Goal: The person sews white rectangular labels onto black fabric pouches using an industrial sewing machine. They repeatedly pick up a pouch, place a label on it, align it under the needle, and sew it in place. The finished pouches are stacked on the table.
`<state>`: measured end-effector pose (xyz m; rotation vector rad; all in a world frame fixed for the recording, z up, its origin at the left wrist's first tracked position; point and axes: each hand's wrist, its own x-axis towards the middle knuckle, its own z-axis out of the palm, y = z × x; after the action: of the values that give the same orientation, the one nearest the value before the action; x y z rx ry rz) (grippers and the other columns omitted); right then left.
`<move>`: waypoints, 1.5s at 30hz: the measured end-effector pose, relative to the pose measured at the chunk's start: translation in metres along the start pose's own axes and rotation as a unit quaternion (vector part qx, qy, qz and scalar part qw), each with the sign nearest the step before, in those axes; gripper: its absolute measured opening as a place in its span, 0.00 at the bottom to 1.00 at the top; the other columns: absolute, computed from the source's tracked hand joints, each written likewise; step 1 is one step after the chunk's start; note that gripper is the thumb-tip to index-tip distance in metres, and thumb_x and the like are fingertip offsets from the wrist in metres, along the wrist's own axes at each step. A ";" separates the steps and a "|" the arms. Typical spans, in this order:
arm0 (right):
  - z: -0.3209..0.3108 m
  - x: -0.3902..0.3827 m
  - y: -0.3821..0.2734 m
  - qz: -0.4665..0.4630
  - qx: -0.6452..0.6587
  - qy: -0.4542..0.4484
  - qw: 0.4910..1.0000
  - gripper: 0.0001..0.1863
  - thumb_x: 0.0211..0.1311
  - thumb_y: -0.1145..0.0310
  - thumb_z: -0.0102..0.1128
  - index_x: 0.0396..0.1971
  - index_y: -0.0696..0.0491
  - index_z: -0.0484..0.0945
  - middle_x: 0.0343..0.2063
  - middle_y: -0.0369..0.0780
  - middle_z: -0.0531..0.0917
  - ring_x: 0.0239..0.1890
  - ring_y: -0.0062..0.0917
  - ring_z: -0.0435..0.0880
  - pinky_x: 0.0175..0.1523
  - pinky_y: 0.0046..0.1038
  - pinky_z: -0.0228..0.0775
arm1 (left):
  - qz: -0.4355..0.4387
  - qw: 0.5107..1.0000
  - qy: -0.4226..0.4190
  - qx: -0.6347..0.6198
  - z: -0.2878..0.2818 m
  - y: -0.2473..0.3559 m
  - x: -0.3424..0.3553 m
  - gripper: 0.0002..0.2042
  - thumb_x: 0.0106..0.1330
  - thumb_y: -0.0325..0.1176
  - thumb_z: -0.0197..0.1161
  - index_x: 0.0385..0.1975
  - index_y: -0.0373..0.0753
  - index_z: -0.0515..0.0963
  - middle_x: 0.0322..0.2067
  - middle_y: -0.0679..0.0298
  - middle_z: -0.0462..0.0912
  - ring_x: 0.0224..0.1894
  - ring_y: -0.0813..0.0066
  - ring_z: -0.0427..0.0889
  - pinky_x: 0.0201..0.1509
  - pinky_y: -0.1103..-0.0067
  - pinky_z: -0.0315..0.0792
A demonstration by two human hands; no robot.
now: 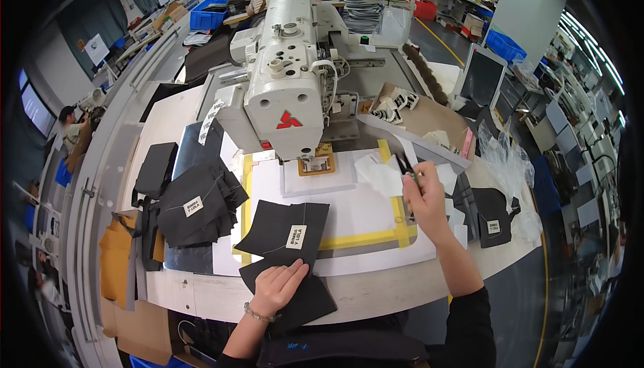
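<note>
Where the near edge of the table meets the operator, at 7 o'clock from picture centre, the left hand point(280, 287) bears on the lower part of a labelled dark panel point(268, 226), presumably to steady it with its pale label point(296, 237) facing up. The fingers lie together, closed on the fabric; the thumb's position beneath cannot be told. At 3:30, the right hand point(424, 197) is closed around a small dark two-pronged tool point(405, 165), its prongs slightly apart, touching no fabric and pointing away from the panel, probably to keep the cloth clear of the tips. At 8:30, similar panels form a stack point(196, 208), likely kept within left-hand reach. Beyond the labelled panel, yellow tape point(355, 241) borders a white sheet point(261, 173), apparently as an edge guide. Farther off, the sewing machine point(285, 89) stands at 11 o'clock, and a shallow carton point(436, 116) holding loose labels point(401, 101) sits at 2 o'clock.
</note>
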<state>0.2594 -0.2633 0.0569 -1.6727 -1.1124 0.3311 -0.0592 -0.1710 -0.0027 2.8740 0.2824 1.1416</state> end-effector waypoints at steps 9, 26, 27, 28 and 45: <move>0.081 0.050 0.011 -0.153 -0.179 -0.246 0.940 0.22 0.65 0.45 0.53 0.51 0.42 0.81 0.27 0.41 0.83 0.29 0.36 0.81 0.36 0.33 0.71 | 0.012 1.000 0.018 0.023 -0.008 -0.001 0.010 0.12 0.51 0.21 0.65 0.37 0.31 0.82 0.36 0.57 0.86 0.24 0.75 0.80 0.28 0.81 0.75; 0.127 0.071 0.040 -0.404 -0.275 -0.175 0.855 0.14 0.55 0.60 0.66 0.43 0.43 0.83 0.25 0.31 0.80 0.24 0.25 0.80 0.31 0.29 0.72 | 0.004 0.999 0.030 0.031 -0.026 -0.010 0.012 0.12 0.50 0.19 0.65 0.36 0.32 0.83 0.33 0.57 0.86 0.24 0.75 0.80 0.27 0.81 0.75; 0.127 0.071 0.039 -0.383 -0.263 -0.173 0.869 0.14 0.55 0.61 0.66 0.42 0.44 0.83 0.25 0.31 0.80 0.24 0.26 0.80 0.31 0.29 0.71 | -0.034 0.997 0.063 0.034 -0.029 -0.019 0.013 0.11 0.50 0.18 0.65 0.35 0.33 0.83 0.31 0.56 0.86 0.23 0.74 0.80 0.27 0.81 0.75; 0.124 0.070 0.038 -0.365 -0.263 -0.176 0.876 0.12 0.56 0.61 0.65 0.41 0.44 0.83 0.25 0.32 0.80 0.25 0.27 0.81 0.31 0.30 0.72 | -0.073 0.992 0.095 0.037 -0.033 -0.030 0.013 0.11 0.51 0.17 0.66 0.34 0.34 0.83 0.30 0.56 0.86 0.22 0.72 0.81 0.27 0.81 0.75; -0.014 0.003 0.049 -0.093 -0.219 -0.016 0.971 0.18 0.50 0.69 0.71 0.43 0.54 0.84 0.27 0.41 0.82 0.26 0.29 0.81 0.32 0.27 0.71 | -0.248 0.913 0.195 -0.259 -0.110 -0.165 0.068 0.08 0.54 0.11 0.61 0.32 0.29 0.79 0.39 0.54 0.85 0.45 0.70 0.83 0.52 0.77 0.75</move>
<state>0.2955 -0.2697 0.0208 -1.9277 -1.4303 -0.0118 -0.1112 -0.0001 0.1069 1.9515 0.5788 1.3997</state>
